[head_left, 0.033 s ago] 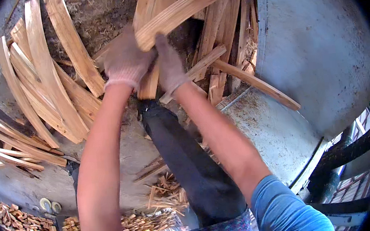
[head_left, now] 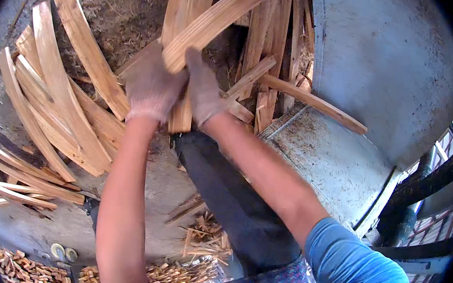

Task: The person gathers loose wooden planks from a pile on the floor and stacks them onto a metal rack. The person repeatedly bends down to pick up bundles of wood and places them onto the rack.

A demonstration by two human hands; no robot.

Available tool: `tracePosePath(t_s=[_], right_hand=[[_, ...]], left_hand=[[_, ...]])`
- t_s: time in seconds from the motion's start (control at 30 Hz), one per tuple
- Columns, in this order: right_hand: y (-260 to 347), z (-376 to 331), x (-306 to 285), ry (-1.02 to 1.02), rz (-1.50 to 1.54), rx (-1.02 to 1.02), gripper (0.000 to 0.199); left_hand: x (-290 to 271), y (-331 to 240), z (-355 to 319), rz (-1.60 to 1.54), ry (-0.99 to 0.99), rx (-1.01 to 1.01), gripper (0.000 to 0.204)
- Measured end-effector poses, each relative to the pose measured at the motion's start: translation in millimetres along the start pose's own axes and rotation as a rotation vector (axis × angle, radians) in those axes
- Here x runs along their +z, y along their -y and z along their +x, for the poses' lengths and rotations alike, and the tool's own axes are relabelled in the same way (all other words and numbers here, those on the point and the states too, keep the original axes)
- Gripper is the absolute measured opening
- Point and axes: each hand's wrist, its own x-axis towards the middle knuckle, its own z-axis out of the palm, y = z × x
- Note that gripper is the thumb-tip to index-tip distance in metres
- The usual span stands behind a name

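Observation:
Both hands wear pale work gloves and reach forward side by side. My left hand (head_left: 150, 89) is closed around the near end of a long pale wooden slat (head_left: 235, 9) that runs up to the right. My right hand (head_left: 204, 86) grips the same slat just beside it, with a short upright board (head_left: 180, 118) below the two hands. More slats (head_left: 261, 45) stand and lean in a heap just behind them.
A fan of long curved slats (head_left: 61, 119) lies on the ground at left. A big grey metal hopper (head_left: 387, 55) and its flat metal shelf (head_left: 332, 158) fill the right. My dark trouser leg (head_left: 231, 195) is below, with small wood offcuts (head_left: 27, 280) at lower left.

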Motion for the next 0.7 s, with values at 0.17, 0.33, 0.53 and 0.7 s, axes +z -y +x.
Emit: tracePosePath(t_s=[0.17, 0.33, 0.53, 0.7], right_hand=[[130.3, -104.1, 44.6, -0.060, 0.133, 0.633, 0.046], [192.6, -162.0, 70.3, 0.136, 0.429, 0.606, 0.067], [173.0, -154.4, 105.8, 0.357, 0.221, 0.345, 0.085], [126.1, -78.3, 33.8, 0.445, -0.244, 0.346, 0.073]], left_hand=[[-47.3, 54.9, -120.1, -0.184, 0.026, -0.093, 0.063], [-101.5, 65.0, -212.3, -0.481, 0.021, -0.451, 0.062], [-108.9, 153.8, -232.7, -0.867, -0.065, -0.603, 0.058], [-73.2, 158.2, -234.2, -0.457, -0.093, -0.655, 0.060]])
